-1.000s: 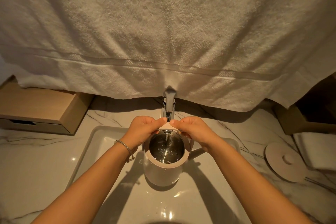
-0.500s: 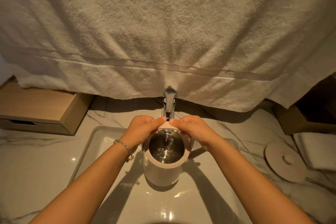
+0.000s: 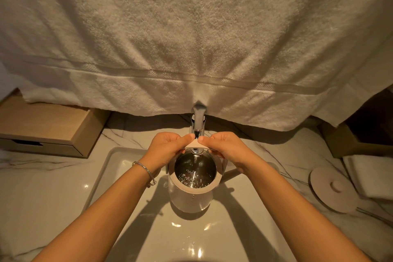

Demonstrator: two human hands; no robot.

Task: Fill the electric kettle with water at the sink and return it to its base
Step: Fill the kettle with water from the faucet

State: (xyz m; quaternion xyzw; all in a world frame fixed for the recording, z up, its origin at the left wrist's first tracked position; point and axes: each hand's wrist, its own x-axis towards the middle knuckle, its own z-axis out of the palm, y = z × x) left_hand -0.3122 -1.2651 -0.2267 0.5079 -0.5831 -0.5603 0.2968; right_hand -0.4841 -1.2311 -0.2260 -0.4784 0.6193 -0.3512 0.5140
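towel point(image 3: 191, 38) low over faucet point(image 3: 198, 121), sink point(image 3: 102, 176) sides open

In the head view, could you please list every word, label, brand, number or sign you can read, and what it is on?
None: no readable text shows anywhere.
kettle: plain outer wall, no marking visible.
round lid on the counter: plain.
wooden box: no label visible.
towel: a woven band only.

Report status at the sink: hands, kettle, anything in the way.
Left hand and right hand both gripping kettle rim. Kettle open under faucet, water running in. Lid off, on counter to the right. Nothing obstructing.
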